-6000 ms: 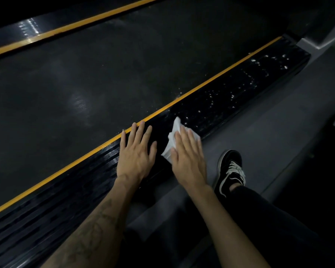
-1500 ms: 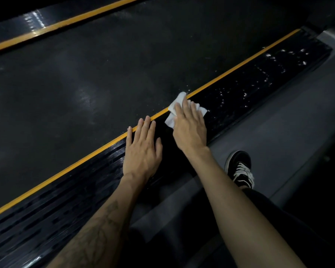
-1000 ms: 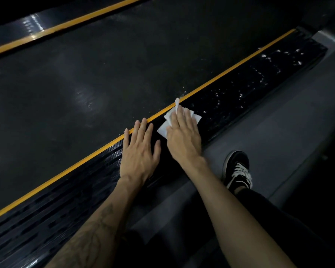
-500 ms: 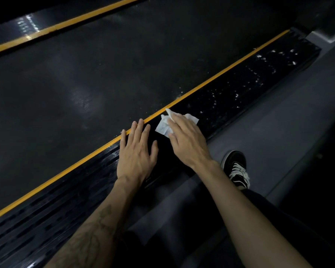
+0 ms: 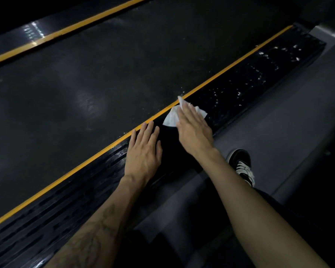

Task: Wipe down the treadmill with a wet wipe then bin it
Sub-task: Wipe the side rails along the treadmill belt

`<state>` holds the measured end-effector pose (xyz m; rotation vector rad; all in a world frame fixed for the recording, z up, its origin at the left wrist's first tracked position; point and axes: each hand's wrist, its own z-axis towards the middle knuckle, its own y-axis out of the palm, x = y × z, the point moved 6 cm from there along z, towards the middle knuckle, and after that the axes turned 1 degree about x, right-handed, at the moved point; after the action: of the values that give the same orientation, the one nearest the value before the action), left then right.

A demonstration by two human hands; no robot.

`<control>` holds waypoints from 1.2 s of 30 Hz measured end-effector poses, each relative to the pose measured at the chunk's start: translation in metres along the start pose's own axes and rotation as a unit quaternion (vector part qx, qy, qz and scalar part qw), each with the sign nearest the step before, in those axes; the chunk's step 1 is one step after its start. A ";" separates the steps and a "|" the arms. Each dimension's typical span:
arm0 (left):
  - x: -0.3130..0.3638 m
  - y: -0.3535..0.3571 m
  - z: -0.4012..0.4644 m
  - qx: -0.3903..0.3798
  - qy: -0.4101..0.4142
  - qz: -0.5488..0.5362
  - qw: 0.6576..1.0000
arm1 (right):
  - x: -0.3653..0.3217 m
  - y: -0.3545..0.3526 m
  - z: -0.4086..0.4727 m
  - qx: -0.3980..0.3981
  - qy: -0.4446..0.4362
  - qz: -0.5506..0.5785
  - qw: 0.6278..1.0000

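The right hand (image 5: 194, 132) lies flat with straight fingers on a white wet wipe (image 5: 171, 118), pressing it onto the black ribbed side rail (image 5: 240, 89) of the treadmill, just beside the yellow stripe (image 5: 220, 75) that borders the dark belt (image 5: 104, 74). The wipe sits a little past centre toward 1 o'clock, showing at the hand's 10 o'clock edge and past its fingertips. The left hand (image 5: 143, 151) rests palm-down on the same rail at the right hand's 8 o'clock, fingers straight and together, holding nothing, fingertips reaching the stripe. White flecks (image 5: 267, 74) dot the rail toward 2 o'clock. A black shoe with white laces (image 5: 242, 165) stands on the grey floor (image 5: 278, 132) at 4 o'clock.
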<state>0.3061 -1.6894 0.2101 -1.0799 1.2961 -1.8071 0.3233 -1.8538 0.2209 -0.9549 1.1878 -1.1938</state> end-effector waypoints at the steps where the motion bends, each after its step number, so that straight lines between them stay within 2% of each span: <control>1: 0.003 0.001 0.001 0.002 -0.014 -0.003 1.000 | 0.008 -0.002 0.002 -0.015 0.027 0.014 0.999; 3: 0.012 0.002 0.002 -0.001 -0.056 -0.010 0.998 | 0.013 -0.005 -0.009 -0.014 0.067 0.030 0.997; 6: 0.024 0.006 0.004 -0.027 -0.084 0.017 0.996 | -0.002 -0.004 -0.034 0.009 0.036 0.022 0.999; 9: 0.024 0.009 0.005 -0.048 -0.069 0.026 0.996 | 0.001 0.000 -0.019 0.002 -0.010 0.017 1.000; 12: 0.024 0.012 0.007 -0.055 -0.061 0.030 0.996 | 0.020 0.001 -0.002 -0.028 0.022 0.008 0.999; 16: 0.026 0.014 0.010 -0.063 -0.069 0.033 0.995 | 0.008 -0.004 -0.028 -0.005 0.085 0.003 0.996; 19: 0.025 0.015 0.013 -0.066 -0.074 0.030 0.995 | -0.012 0.000 -0.029 0.007 0.058 -0.002 0.998; 21: 0.026 0.015 0.013 -0.061 -0.070 0.032 0.995 | -0.004 0.003 -0.015 -0.012 0.043 0.023 0.999; 23: 0.026 0.015 0.013 -0.058 -0.071 0.032 0.995 | 0.011 0.003 -0.011 -0.019 0.053 0.029 0.998; 27: 0.026 0.015 0.013 -0.059 -0.077 0.028 0.995 | 0.005 0.001 -0.042 0.023 0.107 0.000 0.994; 32: 0.026 0.015 0.015 -0.054 -0.073 0.029 0.995 | 0.009 0.002 -0.023 0.023 0.055 0.005 0.998; 36: 0.026 0.015 0.015 -0.056 -0.077 0.031 0.995 | 0.025 -0.003 -0.033 0.009 0.100 0.003 0.995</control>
<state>0.3085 -1.7226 0.2044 -1.2009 1.3349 -1.5883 0.2898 -1.8770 0.2151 -0.8314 1.3341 -1.3173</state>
